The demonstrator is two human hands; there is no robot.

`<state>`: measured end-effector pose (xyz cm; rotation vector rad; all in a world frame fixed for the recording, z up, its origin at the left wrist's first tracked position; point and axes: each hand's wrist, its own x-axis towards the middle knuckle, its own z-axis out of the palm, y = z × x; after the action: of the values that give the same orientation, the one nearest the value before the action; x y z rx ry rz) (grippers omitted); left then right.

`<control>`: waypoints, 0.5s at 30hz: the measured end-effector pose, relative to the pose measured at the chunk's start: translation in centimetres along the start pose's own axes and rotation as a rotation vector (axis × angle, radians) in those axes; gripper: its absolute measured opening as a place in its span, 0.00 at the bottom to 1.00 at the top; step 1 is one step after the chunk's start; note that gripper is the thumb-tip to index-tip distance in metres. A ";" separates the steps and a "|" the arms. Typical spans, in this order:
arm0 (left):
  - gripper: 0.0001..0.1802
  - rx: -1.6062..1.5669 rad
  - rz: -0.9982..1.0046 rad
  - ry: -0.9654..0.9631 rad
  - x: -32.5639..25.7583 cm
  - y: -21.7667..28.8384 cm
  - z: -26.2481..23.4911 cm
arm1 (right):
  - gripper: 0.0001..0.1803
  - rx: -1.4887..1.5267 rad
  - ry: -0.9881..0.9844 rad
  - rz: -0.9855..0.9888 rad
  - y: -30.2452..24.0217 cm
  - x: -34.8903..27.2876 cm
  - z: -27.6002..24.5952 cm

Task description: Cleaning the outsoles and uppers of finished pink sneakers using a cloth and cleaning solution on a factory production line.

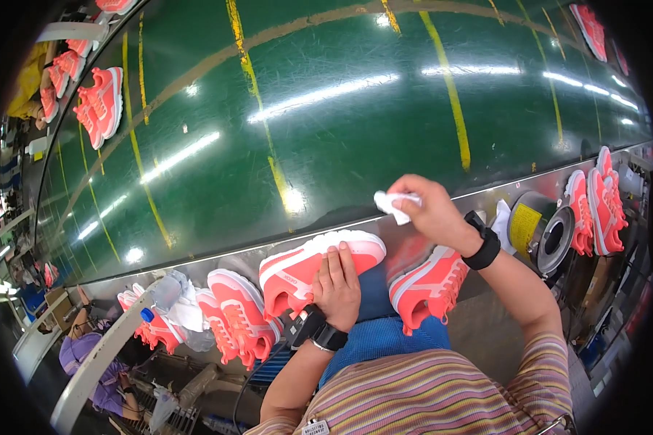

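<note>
Two hands: both bare, each wrist wearing a dark band, both busy over one shoe in the head view.
Left hand (337, 279): lies flat on the side of the coral shoe (313, 264), fingers stretched out and pressing down rather than curled around it; this seems to pin the shoe so it cannot slide.
Coral shoe: rests on its side at the near rim of the conveyor, white sole toward the belt, toe to the right, just above the person's lap.
Right hand (432, 210): raised to the right of the shoe, fingers pinched shut on a small white cloth (393, 204), which sticks out to the left of the fingertips, apart from the shoe.
Second shoe (428, 279): same coral colour, near right of the held one, tilted against the blue apron (384, 330), close to the right forearm, likely kept within reach.
Belt (341, 123): wide, glossy green with yellow stripes, curving far across the view.
Left side: more coral shoes (236, 319) stand in a row on the metal ledge, beside a clear plastic bottle (161, 296) with a blue cap.
Right side: a metal can (540, 232) with a yellow label lies on its side, with a pair of shoes (596, 203) just beyond it.
Far left: further shoes (100, 105) sit at the far edge of the belt.
</note>
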<state>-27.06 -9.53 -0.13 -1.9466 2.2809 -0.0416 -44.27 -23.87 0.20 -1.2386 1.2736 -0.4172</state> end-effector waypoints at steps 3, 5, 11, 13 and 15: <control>0.24 -0.029 -0.073 0.135 -1.6 0.8 1.1 | 0.08 0.003 0.008 -0.025 -0.2 -1.6 0.4; 0.26 -0.011 -0.113 0.182 -2.3 1.3 1.4 | 0.09 0.008 -0.056 0.019 0.8 -3.0 1.2; 0.39 -0.331 -0.229 0.089 -4.0 2.4 -0.4 | 0.08 0.017 -0.041 0.011 1.1 -5.6 3.0; 0.40 -0.370 -0.227 -0.039 -3.8 1.1 -2.3 | 0.09 0.054 0.017 -0.002 0.7 -6.7 3.1; 0.42 -0.404 -0.229 -0.154 -3.0 -0.6 -3.4 | 0.10 0.102 0.053 -0.051 0.6 -7.8 3.1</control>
<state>-26.45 -6.90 3.62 -2.2973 2.0788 0.5660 -44.33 -15.83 2.84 -1.1823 1.2522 -0.5490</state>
